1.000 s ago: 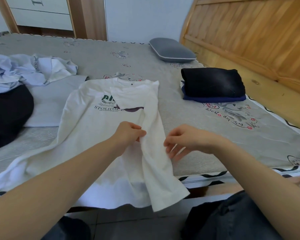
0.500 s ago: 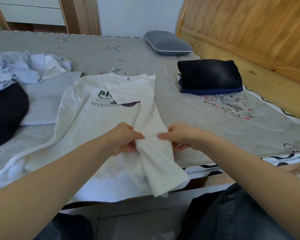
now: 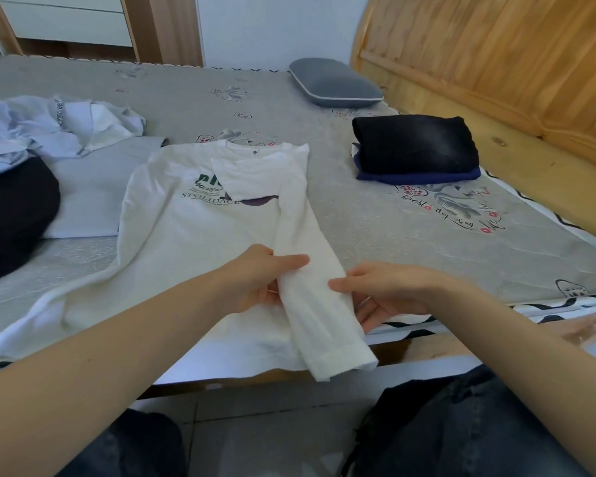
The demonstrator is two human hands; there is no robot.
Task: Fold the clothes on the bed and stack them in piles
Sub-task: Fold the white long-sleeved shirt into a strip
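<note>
Shirt [image 3: 193, 242], white and long-sleeved, lies flat on the bed [image 3: 410, 235], just beside the dark folded pile [image 3: 415, 146] near the pillow [image 3: 334, 83]. One sleeve [image 3: 310, 277] is folded down over the shirt. The left hand [image 3: 255, 278] pinches the sleeve, fingers curled round its edge. The right hand [image 3: 389, 290] holds its other edge, thumb on top (fingers tucked under). It looks soft, light and floppy, so I would hold it by the edges. More clothes [image 3: 49, 132] wait beside the shirt.
</note>
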